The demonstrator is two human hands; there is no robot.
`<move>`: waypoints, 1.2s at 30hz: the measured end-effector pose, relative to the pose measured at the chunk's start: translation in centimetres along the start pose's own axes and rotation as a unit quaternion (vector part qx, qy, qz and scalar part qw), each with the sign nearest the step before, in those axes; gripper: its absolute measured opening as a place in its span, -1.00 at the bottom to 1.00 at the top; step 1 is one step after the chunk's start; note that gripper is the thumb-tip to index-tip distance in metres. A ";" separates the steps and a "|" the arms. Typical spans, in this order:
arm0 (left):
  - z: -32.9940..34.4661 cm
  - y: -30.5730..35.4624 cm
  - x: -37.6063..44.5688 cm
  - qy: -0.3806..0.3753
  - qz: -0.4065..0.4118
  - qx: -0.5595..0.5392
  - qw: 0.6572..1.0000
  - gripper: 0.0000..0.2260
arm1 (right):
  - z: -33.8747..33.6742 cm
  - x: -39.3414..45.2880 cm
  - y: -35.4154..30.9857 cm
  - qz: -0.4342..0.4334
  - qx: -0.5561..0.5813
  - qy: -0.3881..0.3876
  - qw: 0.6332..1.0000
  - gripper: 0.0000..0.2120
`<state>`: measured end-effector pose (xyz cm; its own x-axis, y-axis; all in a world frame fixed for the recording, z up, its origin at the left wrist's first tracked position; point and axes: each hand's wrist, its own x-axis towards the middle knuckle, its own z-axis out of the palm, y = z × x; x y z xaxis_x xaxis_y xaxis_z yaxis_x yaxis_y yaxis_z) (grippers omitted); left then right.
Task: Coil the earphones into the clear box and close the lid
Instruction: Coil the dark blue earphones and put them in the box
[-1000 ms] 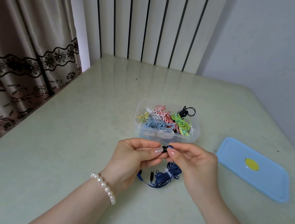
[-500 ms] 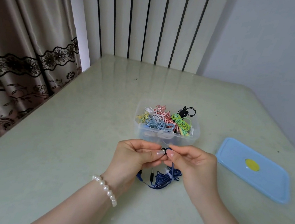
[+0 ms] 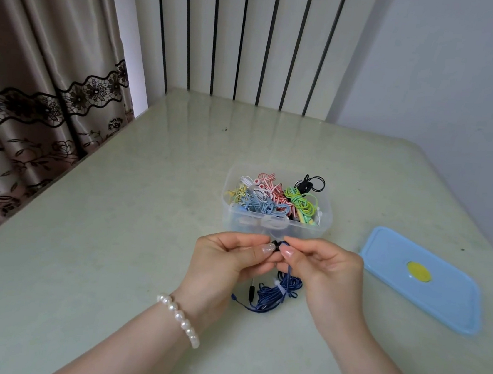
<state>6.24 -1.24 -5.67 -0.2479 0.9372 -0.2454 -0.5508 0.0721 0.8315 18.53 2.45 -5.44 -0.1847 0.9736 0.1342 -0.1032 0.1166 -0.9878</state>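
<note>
Head view shows the left hand [image 3: 228, 258] and the right hand [image 3: 326, 269] meeting fingertip to fingertip, each grip pinching the dark earbud end of the navy earphones [image 3: 273, 294] between thumb and forefinger. From that pinch a blue cord drops down between the hands to the rest of the set, a loose bundle lying on the worktop [image 3: 109, 248] just beneath the palms, with a small black inline piece beside it. A pearl bracelet [image 3: 179, 319] circles the left wrist. Just beyond the fingertips stands the clear box [image 3: 325, 223], lid off, holding coiled earphones in yellow, light blue, pink-striped, green and black. To the right of the hands, apart from the box, the blue lid [image 3: 440, 304] lies flat with a yellow spot at its centre. A lace-trimmed curtain [image 3: 35, 86] hangs at the left.
</note>
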 end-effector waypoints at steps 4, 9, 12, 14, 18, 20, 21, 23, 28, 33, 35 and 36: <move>0.1 -0.1 -0.1 0.001 0.021 0.036 0.999 -0.89 | 0.1 0.1 0.3 0.007 -0.012 0.008 1.000 -0.84; 0.2 -0.2 0.0 0.006 0.033 0.049 0.998 -0.90 | 0.2 0.0 0.3 0.008 -0.012 0.016 1.000 -0.82; 0.5 -0.3 -0.2 0.003 0.046 0.058 0.997 -0.90 | 0.4 0.0 0.4 0.003 -0.025 0.037 0.999 -0.80; 0.6 -0.4 -0.3 0.000 0.053 0.061 0.997 -0.89 | 0.5 0.1 0.5 -0.004 -0.037 0.056 0.998 -0.78; 0.8 -0.7 -0.4 -0.012 0.051 0.050 0.997 -0.87 | 0.6 -0.1 0.7 -0.017 -0.059 0.079 0.995 -0.74; 0.9 -0.8 -0.5 -0.017 0.057 0.052 0.997 -0.86 | 0.7 -0.1 0.9 -0.026 -0.069 0.088 0.993 -0.72; 0.9 -0.9 -0.5 -0.017 0.061 0.053 0.997 -0.86 | 0.7 -0.1 1.0 -0.032 -0.078 0.093 0.992 -0.70; 0.9 -0.9 -0.4 -0.018 0.064 0.049 0.997 -0.85 | 0.8 -0.1 1.2 -0.047 -0.093 0.107 0.989 -0.69; 1.1 -0.8 -0.8 -0.036 0.032 -0.006 0.999 -0.83 | 1.0 0.0 1.3 -0.095 -0.123 0.129 0.979 -0.62; 0.8 -0.1 -0.9 -0.034 0.030 -0.030 0.999 -0.81 | 0.9 0.0 1.1 -0.137 -0.155 0.103 0.973 -0.67; 0.4 0.3 -0.7 -0.031 0.043 -0.005 0.999 -0.78 | 0.5 0.2 0.7 -0.084 -0.097 0.051 0.990 -0.68; 0.3 0.4 -0.7 -0.035 0.046 0.012 0.998 -0.78 | 0.2 0.4 0.4 -0.054 -0.075 0.024 0.995 -0.71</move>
<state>6.41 -1.71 -4.99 -0.2407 0.9615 -0.1324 -0.5080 -0.0086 0.8613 18.17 2.85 -5.80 -0.1324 0.9617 0.2398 0.0271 0.2454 -0.9691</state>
